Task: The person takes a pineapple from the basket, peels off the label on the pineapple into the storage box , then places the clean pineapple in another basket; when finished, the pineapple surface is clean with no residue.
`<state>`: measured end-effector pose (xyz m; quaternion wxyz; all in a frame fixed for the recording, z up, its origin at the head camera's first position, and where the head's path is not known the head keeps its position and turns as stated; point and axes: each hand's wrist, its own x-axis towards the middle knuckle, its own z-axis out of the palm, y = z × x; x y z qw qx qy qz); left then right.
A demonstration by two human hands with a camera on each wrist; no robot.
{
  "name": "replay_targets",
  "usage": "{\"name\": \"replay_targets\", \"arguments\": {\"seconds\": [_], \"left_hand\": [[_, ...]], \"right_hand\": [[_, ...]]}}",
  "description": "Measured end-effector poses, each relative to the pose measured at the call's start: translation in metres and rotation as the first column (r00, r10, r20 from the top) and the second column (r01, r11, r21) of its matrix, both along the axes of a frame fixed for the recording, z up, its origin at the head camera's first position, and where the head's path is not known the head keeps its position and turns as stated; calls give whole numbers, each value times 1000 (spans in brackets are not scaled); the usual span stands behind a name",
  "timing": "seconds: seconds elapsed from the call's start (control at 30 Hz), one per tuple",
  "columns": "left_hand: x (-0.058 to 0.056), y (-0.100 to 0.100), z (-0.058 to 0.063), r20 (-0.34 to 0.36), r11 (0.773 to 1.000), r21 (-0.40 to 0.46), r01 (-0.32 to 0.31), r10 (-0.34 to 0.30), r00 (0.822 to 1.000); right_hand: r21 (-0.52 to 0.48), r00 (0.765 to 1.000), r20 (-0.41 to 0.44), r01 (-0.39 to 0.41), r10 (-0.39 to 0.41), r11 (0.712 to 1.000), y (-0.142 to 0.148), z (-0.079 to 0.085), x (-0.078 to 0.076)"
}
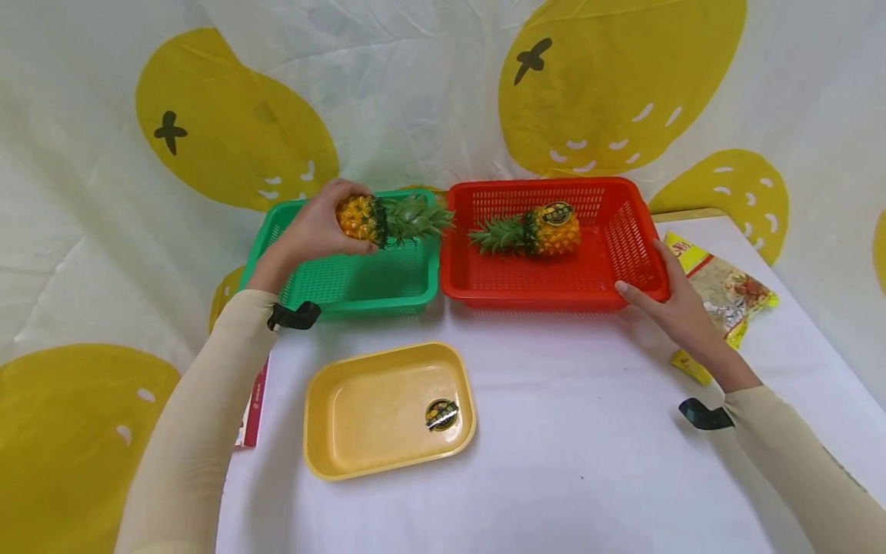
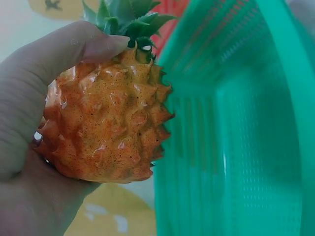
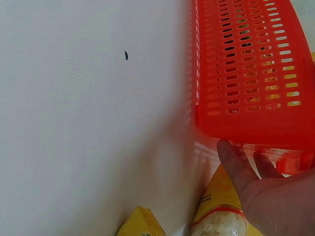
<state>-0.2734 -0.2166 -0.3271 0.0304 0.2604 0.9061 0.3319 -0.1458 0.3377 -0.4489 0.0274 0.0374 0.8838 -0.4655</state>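
Observation:
My left hand [image 1: 321,223] grips a small pineapple [image 2: 108,113] by its orange body, holding it sideways above the green basket [image 1: 346,304], with the leafy crown pointing right. The thumb lies near the base of the crown. A second pineapple [image 1: 554,235] with a dark round label lies in the red basket [image 1: 540,296], its crown to the left. My right hand [image 1: 678,308] holds that basket at its front right corner, the thumb at the front rim and the other fingers along the right end. In the right wrist view the fingertips [image 3: 227,150] meet the red plastic edge.
A yellow tray [image 1: 374,462] with a dark round sticker stands in front of the baskets. Yellow food packets [image 1: 727,292] lie under and beside my right arm. At the table's left edge is a red box [image 1: 256,408]. A fruit-patterned cloth [image 1: 415,92] hangs behind.

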Motion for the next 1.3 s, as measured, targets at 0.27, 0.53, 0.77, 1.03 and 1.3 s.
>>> {"name": "replay_targets", "arguments": {"seconds": [0.27, 0.53, 0.77, 1.03, 1.3], "left_hand": [[-12, -22, -11, -29, 997, -67, -44, 42, 999], [-23, -30, -13, 6, 994, -87, -62, 63, 998], [-23, -40, -14, 33, 989, -115, -90, 94, 995], [-30, -38, -23, 36, 989, -137, -61, 67, 997], [-42, -29, -37, 93, 979, -199, -45, 65, 994]], "right_hand": [[6, 1000, -3, 2, -2, 1000, 1, -2, 0], [4, 1000, -2, 14, -14, 1000, -2, 2, 1], [-1, 1000, -8, 11, -11, 1000, -2, 2, 2], [8, 1000, -12, 20, -20, 1000, 0, 2, 3], [-2, 1000, -8, 24, -24, 1000, -2, -1, 1]]}}
